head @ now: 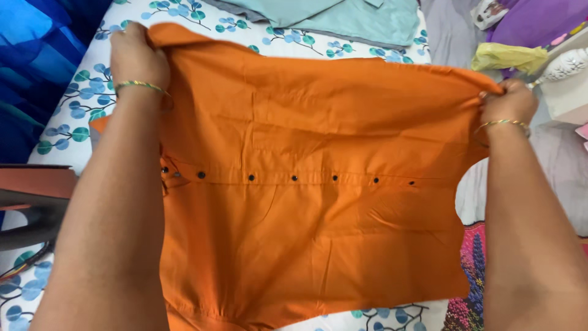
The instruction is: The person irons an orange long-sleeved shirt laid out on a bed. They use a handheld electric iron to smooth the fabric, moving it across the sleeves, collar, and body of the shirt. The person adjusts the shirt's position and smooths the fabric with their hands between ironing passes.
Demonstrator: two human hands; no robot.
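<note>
Holding: orange cotton button-front shirt (306,184), spread wide mid-frame over the bed (73,116)
Left hand (136,56): fingers clamped on upper-left edge
Right hand (508,101): fingers pinching right edge

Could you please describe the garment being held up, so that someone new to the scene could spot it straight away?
Over the white bedsheet printed with blue-green leaves, the left hand and right hand each pinch an upper corner of a spread orange cotton shirt. A row of small dark buttons crosses its middle, unlike the plain pale green cloth behind.
</note>
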